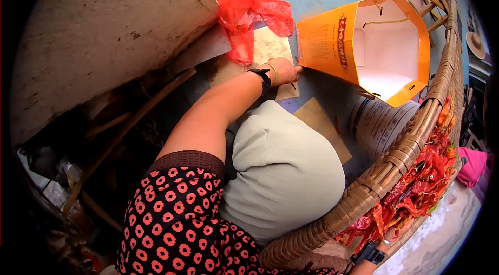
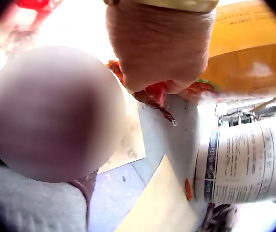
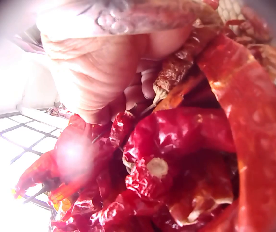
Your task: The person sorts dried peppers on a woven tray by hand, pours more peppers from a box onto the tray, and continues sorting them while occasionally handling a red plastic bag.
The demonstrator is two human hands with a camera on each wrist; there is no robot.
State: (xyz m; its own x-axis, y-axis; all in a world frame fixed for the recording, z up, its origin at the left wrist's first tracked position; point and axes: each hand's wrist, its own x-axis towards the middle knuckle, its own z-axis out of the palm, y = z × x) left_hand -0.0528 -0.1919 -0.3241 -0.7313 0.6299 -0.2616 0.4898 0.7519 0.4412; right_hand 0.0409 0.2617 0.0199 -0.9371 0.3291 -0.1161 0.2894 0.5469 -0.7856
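My left hand is in the middle of the head view, over the floor beside the base of an orange-yellow paper bag lying on its side. In the left wrist view its curled fingers grip dried red chili peppers, with a dark tip hanging out below. At lower right, my right hand reaches into a wicker basket heaped with red chilies. The right wrist view shows its fingers bent among wrinkled chilies, the thumb pressed down against them; the palm side is partly hidden.
A white printed bucket stands between the paper bag and basket rim. Cardboard sheets lie on the blue-grey floor, with a red plastic bag beyond. A pale board fills the upper left. My knee is in front.
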